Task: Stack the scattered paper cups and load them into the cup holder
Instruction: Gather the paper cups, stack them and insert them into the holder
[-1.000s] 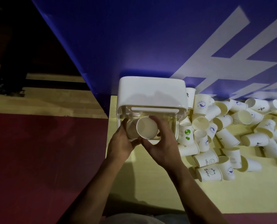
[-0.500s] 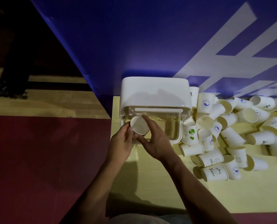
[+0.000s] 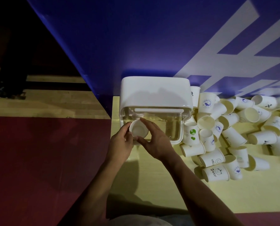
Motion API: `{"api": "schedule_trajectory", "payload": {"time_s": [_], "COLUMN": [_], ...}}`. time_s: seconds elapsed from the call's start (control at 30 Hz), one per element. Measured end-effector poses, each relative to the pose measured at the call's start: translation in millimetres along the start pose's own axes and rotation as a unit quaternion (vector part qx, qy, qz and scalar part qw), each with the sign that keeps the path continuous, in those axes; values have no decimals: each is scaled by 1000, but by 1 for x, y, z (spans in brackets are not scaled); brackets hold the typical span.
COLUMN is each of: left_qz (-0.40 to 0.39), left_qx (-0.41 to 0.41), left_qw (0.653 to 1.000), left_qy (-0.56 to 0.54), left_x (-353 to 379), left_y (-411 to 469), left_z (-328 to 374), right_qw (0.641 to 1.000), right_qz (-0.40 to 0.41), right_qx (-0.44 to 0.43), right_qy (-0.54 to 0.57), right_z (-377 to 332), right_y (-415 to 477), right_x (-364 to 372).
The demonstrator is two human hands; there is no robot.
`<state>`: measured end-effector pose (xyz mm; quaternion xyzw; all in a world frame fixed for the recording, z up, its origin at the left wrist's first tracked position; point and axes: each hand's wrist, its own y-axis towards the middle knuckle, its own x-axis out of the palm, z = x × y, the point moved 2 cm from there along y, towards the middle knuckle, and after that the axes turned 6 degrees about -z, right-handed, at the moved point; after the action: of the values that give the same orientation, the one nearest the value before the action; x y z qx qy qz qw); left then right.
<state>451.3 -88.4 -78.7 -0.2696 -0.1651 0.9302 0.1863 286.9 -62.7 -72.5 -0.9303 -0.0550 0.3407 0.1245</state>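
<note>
A white cup holder [image 3: 155, 93] with a clear front bin stands against the blue wall on the yellow table. A stack of white paper cups [image 3: 138, 130] points its open mouth at me in the left part of the bin. My left hand [image 3: 120, 142] grips the stack's left rim. My right hand [image 3: 154, 139] pinches its right side between forefinger and thumb. Several loose paper cups [image 3: 230, 136] lie scattered to the right of the holder.
The yellow table [image 3: 152, 176] ends at its left edge just beside the holder, with red floor [image 3: 46, 160] below. A blue wall [image 3: 136, 38] with white lettering rises right behind the holder. Cups crowd against the holder's right side.
Both hands have carried the cup stack to the left and deeper into the holder's bin. The view has shifted slightly, so the holder sits further right.
</note>
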Motion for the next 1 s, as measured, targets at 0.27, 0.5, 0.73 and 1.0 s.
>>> {"api": "schedule_trajectory", "payload": {"time_s": [0.27, 0.5, 0.73, 1.0], "left_qz": [4, 51, 115, -41], "left_qx": [-2, -20, 103, 174], "left_qw": [1000, 998, 987, 980], "left_qy": [-23, -7, 51, 83], "left_x": [3, 0, 24, 137], "left_y": [0, -10, -43, -26], "left_z": [-1, 13, 57, 136], "right_qw": [1000, 1000, 981, 948], "right_qz": [-22, -3, 148, 245], "right_qx": [-9, -16, 98, 174], "right_qy": [3, 25, 73, 106], "right_z": [5, 3, 50, 128], "right_y": [4, -4, -66, -136], "right_x": [0, -9, -57, -151]}}
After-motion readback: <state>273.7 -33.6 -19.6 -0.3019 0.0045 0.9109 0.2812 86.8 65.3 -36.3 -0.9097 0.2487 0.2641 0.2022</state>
